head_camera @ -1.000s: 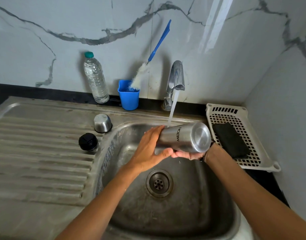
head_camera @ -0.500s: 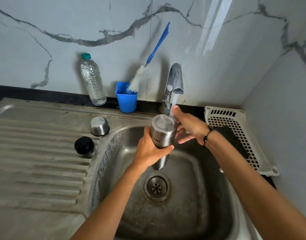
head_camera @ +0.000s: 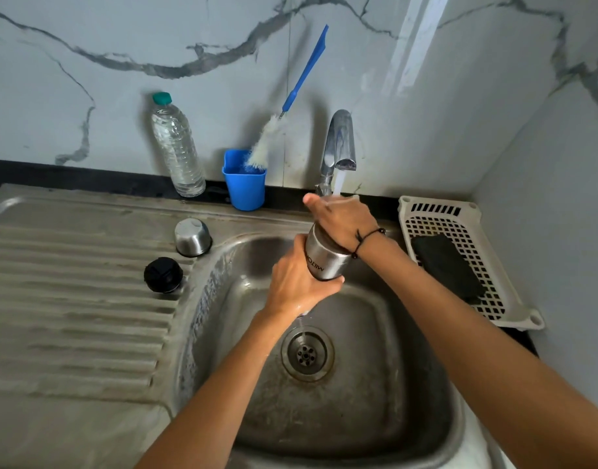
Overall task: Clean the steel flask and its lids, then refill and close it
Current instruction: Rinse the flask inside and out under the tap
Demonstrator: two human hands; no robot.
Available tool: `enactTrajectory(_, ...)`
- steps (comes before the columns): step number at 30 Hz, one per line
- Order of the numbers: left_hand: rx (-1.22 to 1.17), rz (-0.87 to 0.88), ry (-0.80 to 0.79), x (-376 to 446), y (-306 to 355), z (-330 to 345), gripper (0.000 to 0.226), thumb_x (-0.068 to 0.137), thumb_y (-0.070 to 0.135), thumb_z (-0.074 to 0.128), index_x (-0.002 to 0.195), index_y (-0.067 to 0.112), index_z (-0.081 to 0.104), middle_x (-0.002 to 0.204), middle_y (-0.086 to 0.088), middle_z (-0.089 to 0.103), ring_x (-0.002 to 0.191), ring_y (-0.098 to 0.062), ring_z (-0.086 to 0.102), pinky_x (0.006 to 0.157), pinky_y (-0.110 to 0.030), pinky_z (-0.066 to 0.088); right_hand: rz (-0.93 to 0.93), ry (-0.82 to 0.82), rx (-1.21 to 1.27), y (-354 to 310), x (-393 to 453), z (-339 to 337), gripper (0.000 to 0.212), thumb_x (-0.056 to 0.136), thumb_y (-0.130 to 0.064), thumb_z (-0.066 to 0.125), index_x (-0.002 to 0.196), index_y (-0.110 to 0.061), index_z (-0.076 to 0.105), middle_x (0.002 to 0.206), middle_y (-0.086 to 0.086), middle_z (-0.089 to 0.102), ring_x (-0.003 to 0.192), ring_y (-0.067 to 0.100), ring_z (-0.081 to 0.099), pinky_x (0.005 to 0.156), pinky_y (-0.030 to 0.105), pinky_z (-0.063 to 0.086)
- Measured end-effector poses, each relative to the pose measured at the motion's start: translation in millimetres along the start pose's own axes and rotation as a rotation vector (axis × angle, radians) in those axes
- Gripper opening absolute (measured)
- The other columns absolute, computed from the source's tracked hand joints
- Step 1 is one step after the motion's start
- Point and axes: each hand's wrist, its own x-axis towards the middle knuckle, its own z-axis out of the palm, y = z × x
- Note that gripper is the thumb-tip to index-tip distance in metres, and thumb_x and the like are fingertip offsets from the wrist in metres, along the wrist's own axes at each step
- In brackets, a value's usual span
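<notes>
Wet steel flask (head_camera: 324,257), logo inverted, gripped by left hand (head_camera: 299,282).

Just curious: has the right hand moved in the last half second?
Yes. The right hand went from beside the flask onto its upturned end, under the tap.

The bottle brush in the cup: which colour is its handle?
Blue. The bottle brush handle shows clearly in the head view, leaning against the wall.
</notes>
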Motion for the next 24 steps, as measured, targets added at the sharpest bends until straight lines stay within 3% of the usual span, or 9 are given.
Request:
enactTrajectory(3, 0.052, -0.006, 0.009, 1.7, 3.4, -2.2, 0.073, 0.063, 0.037, 0.083, 0.120, 0.009, 0.045, 0.106, -0.006, 0.067, 0.095, -0.025, 0.064, 0.082, -0.030, 0.046, 0.074, 0.009, 0.013, 1.3, 9.2, -2.2, 0.035, 0.101, -0.037, 0.026, 0.120, -0.020, 0.050, 0.105, 0.016, 0.057, 0.101, 0.032, 0.055, 0.088, 0.037, 0.044)
enactTrajectory(7, 0.051, -0.044, 0.006, 1.8, 3.8, -2.3, 0.074, 0.064, 0.039, 0.083, 0.120, 0.010, 0.044, 0.107, -0.006, 0.066, 0.095, -0.025, 0.064, 0.086, -0.034, 0.050, 0.162, 0.030, -0.057, -8.8, 20.3, -7.5, 0.034, 0.101, -0.037, 0.026, 0.115, -0.025, 0.054, 0.090, 0.007, 0.051, 0.096, 0.029, 0.057, 0.068, 0.033, 0.045)
enactTrajectory(11, 0.062, -0.060, -0.016, 10.0, 1.9, -5.0, 0.072, 0.065, 0.039, 0.082, 0.118, 0.009, 0.044, 0.102, -0.005, 0.066, 0.092, -0.023, 0.065, 0.081, -0.029, 0.048, 0.117, -0.034, -0.193, -19.2, 14.8, 0.1, 0.022, 0.101, -0.029, 0.030, 0.116, -0.026, 0.046, 0.086, 0.006, 0.048, 0.081, 0.025, 0.053, 0.076, 0.038, 0.044)
enactTrajectory(16, 0.071, -0.051, -0.034, 14.1, -5.1, -5.2, 0.077, 0.064, 0.040, 0.083, 0.123, 0.009, 0.045, 0.101, -0.002, 0.066, 0.093, -0.021, 0.065, 0.073, -0.023, 0.043, -0.071, -0.016, -0.257, -22.7, -15.3, 16.4, 0.034, 0.102, -0.033, 0.026, 0.126, -0.015, 0.042, 0.109, 0.013, 0.048, 0.107, 0.034, 0.049, 0.092, 0.040, 0.041)
enactTrajectory(20, 0.123, -0.063, -0.082, 12.5, 1.5, -2.1, 0.070, 0.081, 0.043, 0.069, 0.134, 0.010, 0.038, 0.105, 0.000, 0.062, 0.088, -0.018, 0.062, 0.086, -0.033, 0.051, -0.053, 0.034, -0.433, -17.8, -31.6, 31.5, 0.037, 0.100, -0.032, 0.036, 0.131, -0.013, 0.042, 0.135, 0.018, 0.039, 0.124, 0.035, 0.040, 0.105, 0.044, 0.036)
enactTrajectory(22, 0.117, -0.106, -0.055, 13.2, 3.8, -1.6, 0.055, 0.089, 0.034, 0.062, 0.131, 0.006, 0.039, 0.110, -0.006, 0.064, 0.096, -0.024, 0.063, 0.091, -0.037, 0.047, -0.072, 0.123, -0.302, -16.9, -42.7, 41.2, 0.045, 0.096, -0.020, 0.047, 0.138, -0.007, 0.036, 0.141, 0.019, 0.038, 0.133, 0.033, 0.035, 0.115, 0.041, 0.025)
enactTrajectory(24, 0.095, -0.140, -0.015, 13.0, 3.4, -2.5, 0.049, 0.090, 0.029, 0.059, 0.128, 0.004, 0.040, 0.108, -0.010, 0.066, 0.100, -0.028, 0.064, 0.090, -0.036, 0.044, -0.221, 0.267, -0.084, -14.8, -54.9, 42.0, 0.044, 0.085, 0.000, 0.059, 0.128, 0.000, 0.051, 0.130, 0.019, 0.055, 0.126, 0.032, 0.049, 0.111, 0.034, 0.024)
